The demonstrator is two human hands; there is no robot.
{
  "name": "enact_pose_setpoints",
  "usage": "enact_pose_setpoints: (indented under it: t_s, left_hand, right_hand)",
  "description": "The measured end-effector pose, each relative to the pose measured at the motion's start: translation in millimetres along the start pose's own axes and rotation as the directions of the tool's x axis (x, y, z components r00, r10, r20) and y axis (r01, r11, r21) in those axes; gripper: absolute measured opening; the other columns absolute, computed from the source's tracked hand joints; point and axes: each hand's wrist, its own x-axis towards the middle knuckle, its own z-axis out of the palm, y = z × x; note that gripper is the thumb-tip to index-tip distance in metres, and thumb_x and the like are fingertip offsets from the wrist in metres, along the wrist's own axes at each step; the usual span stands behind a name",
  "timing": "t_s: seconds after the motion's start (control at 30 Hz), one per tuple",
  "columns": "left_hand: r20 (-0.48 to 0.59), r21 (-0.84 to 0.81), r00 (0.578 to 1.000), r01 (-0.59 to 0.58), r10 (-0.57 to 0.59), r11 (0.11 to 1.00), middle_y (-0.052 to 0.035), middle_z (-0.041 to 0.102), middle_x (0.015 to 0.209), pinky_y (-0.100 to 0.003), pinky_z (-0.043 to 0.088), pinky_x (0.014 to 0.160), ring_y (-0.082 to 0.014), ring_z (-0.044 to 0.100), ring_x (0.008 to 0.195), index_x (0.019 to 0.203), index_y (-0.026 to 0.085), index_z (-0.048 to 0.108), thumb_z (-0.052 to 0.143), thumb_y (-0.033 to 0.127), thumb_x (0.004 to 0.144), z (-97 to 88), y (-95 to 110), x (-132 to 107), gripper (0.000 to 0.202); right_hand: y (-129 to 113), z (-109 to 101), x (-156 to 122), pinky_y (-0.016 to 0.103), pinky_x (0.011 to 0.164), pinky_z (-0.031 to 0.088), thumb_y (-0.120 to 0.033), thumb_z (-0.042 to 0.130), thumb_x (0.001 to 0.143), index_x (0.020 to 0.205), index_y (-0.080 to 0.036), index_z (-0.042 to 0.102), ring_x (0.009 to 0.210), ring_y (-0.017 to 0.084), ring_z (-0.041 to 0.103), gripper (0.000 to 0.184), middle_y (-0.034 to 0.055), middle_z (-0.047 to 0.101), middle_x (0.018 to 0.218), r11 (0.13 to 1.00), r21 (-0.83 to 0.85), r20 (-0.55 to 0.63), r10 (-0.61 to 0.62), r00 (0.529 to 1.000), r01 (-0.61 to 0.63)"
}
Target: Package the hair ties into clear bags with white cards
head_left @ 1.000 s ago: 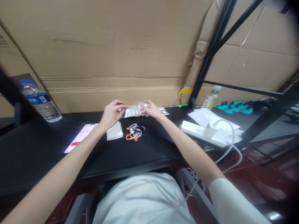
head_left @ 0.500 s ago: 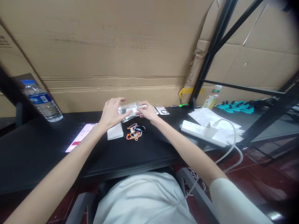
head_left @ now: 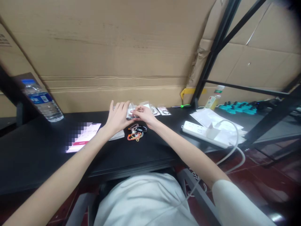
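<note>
At the centre of the frame, above the black table (head_left: 35, 157), both hands meet. The left hand (head_left: 118, 116) has its fingers stretched out wide and flat against a small clear plastic packet (head_left: 130, 113); the right hand (head_left: 144, 115) pinches that packet between thumb and fingertips. Just below them lies a tangle of orange, pink and black elastic loops (head_left: 135, 133), beside a white pad (head_left: 118, 135). To the left sits a lit pink-and-white phone (head_left: 83, 138), and at far left a clear water bottle (head_left: 42, 100). To the right lies a white power strip (head_left: 199, 131).
</note>
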Motion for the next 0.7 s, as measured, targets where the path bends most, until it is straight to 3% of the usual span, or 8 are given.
enact_pose_setpoints:
  t_s: [0.17, 0.3, 0.47, 0.57, 0.7]
  left_hand:
    - [0.012, 0.043, 1.0, -0.019, 0.019, 0.999, -0.0194, 0.069, 0.126, -0.059, 0.024, 0.125, -0.039, 0.06, 0.126, 0.136, 0.012, 0.057, 0.064, 0.039, 0.092, -4.0, 1, 0, 0.052]
    - [0.027, 0.025, 0.999, 0.033, -0.034, 0.999, -0.0187, 0.068, 0.123, -0.053, 0.042, 0.109, -0.039, 0.06, 0.121, 0.129, 0.014, 0.058, 0.062, 0.035, 0.091, -8.2, 2, 1, 0.044]
    - [0.051, 0.028, 0.996, 0.07, -0.072, 0.997, -0.0203, 0.067, 0.128, -0.054, 0.044, 0.099, -0.0403, 0.059, 0.12, 0.13, 0.014, 0.056, 0.057, 0.035, 0.093, -12.7, 5, 2, 0.043]
    - [0.057, 0.036, 0.995, 0.074, -0.076, 0.997, -0.0201, 0.066, 0.13, -0.053, 0.044, 0.098, -0.0402, 0.058, 0.12, 0.13, 0.014, 0.055, 0.056, 0.037, 0.094, -12.8, 4, 2, 0.043]
    - [0.043, 0.041, 0.997, 0.07, -0.072, 0.997, -0.0192, 0.066, 0.127, -0.053, 0.044, 0.096, -0.0395, 0.059, 0.117, 0.129, 0.013, 0.055, 0.056, 0.038, 0.094, -11.0, 2, 2, 0.043]
  right_hand:
    - [-2, -2, 2, 0.023, 0.064, 0.06, -0.04, 0.085, 0.082, 0.088, -0.021, 0.064, 0.089, 0.016, 0.068, 0.029, 0.0013, 0.07, 0.092, 0.994, -0.089, 0.01, -0.066, 0.998, 0.067]
    - [0, -8, 10, 0.022, 0.055, 0.053, -0.044, 0.083, 0.082, 0.098, -0.022, 0.062, 0.076, 0.015, 0.065, 0.034, 0.0005, 0.068, 0.087, 0.977, -0.162, -0.04, -0.144, 0.989, 0.136]
    - [2, -16, 17, 0.029, 0.067, 0.056, -0.047, 0.082, 0.082, 0.104, -0.025, 0.052, 0.083, 0.018, 0.069, 0.043, 0.0016, 0.07, 0.097, 0.904, -0.283, -0.014, -0.339, 0.941, 0.321]
    - [-1, -17, 11, 0.037, 0.085, 0.057, -0.043, 0.08, 0.087, 0.107, -0.025, 0.052, 0.088, 0.018, 0.069, 0.038, 0.0037, 0.068, 0.109, 0.743, -0.496, -0.005, -0.519, 0.854, 0.449]
    - [-5, -17, 1, 0.041, 0.094, 0.054, -0.035, 0.076, 0.094, 0.101, -0.023, 0.065, 0.097, 0.021, 0.067, 0.017, 0.0077, 0.062, 0.122, 0.436, -0.764, 0.094, -0.653, 0.751, 0.475]
